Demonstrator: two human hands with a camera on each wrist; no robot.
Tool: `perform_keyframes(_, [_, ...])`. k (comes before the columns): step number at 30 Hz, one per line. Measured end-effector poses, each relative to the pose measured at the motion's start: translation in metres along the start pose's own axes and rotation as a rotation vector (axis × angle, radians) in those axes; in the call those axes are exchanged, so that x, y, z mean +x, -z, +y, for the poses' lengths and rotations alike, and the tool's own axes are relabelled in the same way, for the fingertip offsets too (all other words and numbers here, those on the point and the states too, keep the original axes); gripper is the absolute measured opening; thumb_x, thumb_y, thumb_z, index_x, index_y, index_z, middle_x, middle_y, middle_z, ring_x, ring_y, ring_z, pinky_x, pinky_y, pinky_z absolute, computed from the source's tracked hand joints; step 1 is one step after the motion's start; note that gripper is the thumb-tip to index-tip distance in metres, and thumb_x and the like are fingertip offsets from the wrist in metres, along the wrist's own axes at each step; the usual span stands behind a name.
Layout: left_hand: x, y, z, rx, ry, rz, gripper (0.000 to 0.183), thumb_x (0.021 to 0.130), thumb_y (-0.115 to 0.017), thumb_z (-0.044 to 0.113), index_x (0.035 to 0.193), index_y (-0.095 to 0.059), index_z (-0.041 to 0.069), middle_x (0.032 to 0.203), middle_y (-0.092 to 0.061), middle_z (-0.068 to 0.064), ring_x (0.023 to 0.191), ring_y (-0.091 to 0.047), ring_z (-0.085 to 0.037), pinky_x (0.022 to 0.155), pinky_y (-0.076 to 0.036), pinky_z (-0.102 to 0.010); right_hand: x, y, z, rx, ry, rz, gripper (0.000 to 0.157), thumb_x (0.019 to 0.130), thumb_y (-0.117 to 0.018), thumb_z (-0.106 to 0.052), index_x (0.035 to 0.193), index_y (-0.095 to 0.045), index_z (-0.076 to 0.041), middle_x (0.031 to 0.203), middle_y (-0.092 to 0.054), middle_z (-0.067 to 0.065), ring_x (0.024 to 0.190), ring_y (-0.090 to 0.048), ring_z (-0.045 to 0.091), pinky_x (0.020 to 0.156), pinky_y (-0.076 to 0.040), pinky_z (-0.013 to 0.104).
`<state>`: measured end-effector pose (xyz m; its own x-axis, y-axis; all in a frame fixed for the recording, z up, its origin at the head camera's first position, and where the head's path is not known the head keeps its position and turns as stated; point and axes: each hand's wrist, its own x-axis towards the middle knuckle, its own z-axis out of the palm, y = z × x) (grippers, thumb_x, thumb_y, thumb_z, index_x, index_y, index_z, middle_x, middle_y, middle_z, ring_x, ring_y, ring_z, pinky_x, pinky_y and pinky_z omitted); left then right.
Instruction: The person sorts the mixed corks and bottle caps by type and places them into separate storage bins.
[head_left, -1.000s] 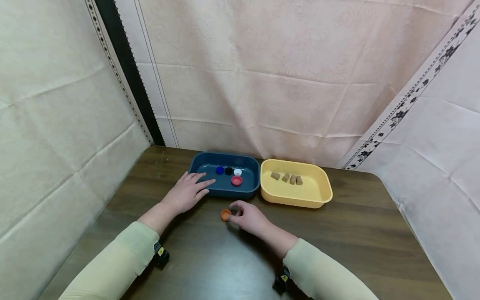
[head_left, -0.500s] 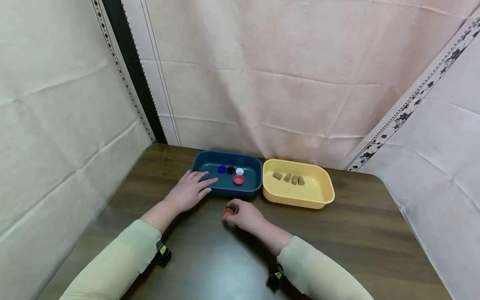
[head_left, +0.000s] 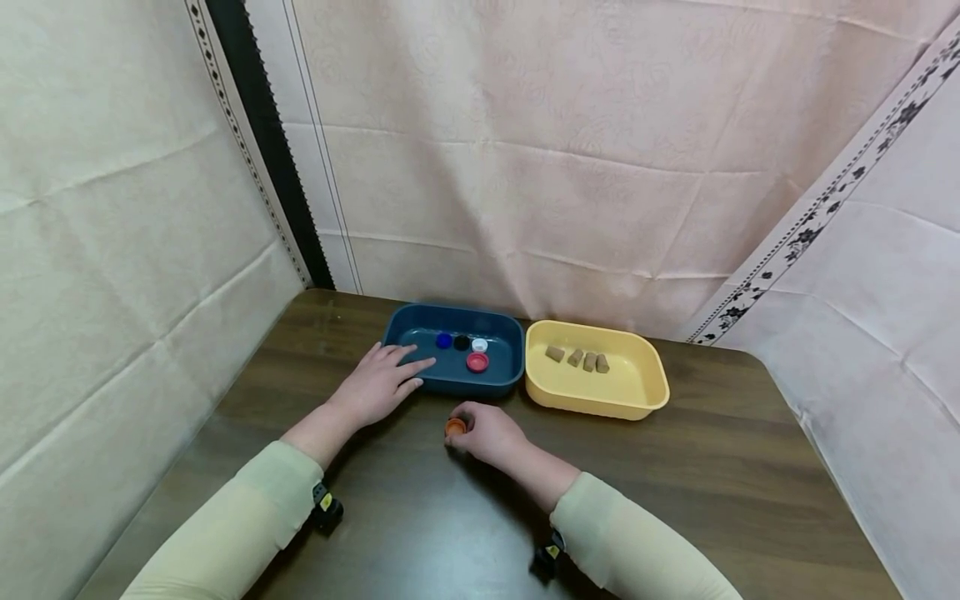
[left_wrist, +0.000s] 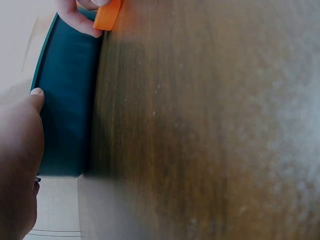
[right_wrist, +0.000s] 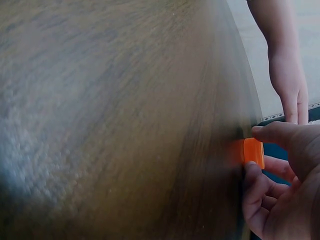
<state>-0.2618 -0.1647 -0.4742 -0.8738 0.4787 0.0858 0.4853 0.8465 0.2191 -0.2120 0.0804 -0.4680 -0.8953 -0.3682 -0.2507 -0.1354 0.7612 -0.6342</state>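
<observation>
My right hand (head_left: 491, 433) has its thumb and fingers around an orange bottle cap (head_left: 455, 427) at the tabletop, in front of the blue tray (head_left: 468, 388). In the right wrist view the orange cap (right_wrist: 253, 153) sits between thumb and fingertips. My left hand (head_left: 377, 383) rests over the front left rim of the blue tray, fingers spread and fairly straight. Inside that tray lie a blue cap (head_left: 444, 341), a black cap (head_left: 461, 342), a white cap (head_left: 479, 345) and a larger red cap (head_left: 477, 362). The left wrist view shows my left thumb (left_wrist: 37, 95) at the tray's rim.
A yellow tray (head_left: 592, 406) stands right beside the blue one, with several brown cork-like pieces (head_left: 590, 362) in it. Both stand near the back of the wooden table (head_left: 720, 475). Pale cloth (head_left: 525, 167) hangs behind, and more covers both sides.
My right hand has moved slightly left and its fingers have closed around the orange cap, which stays at about the same spot. My left hand keeps its place on the blue tray.
</observation>
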Motion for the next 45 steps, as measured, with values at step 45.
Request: perform_keyframes(45, [-0.002, 0.0, 0.004, 0.056, -0.009, 0.022, 0.047, 0.104, -0.042, 0.049, 0.151, -0.042, 0.038, 0.155, -0.04, -0.008, 0.142, -0.033, -0.034, 0.117, -0.015, -0.061, 0.002, 0.08, -0.033, 0.305, 0.102, 0.012, 0.033, 0.089, -0.074, -0.039, 0.117, -0.068, -0.021, 0.086, -0.063, 0.011, 0.063, -0.057, 0.027, 0.051, -0.048, 0.028])
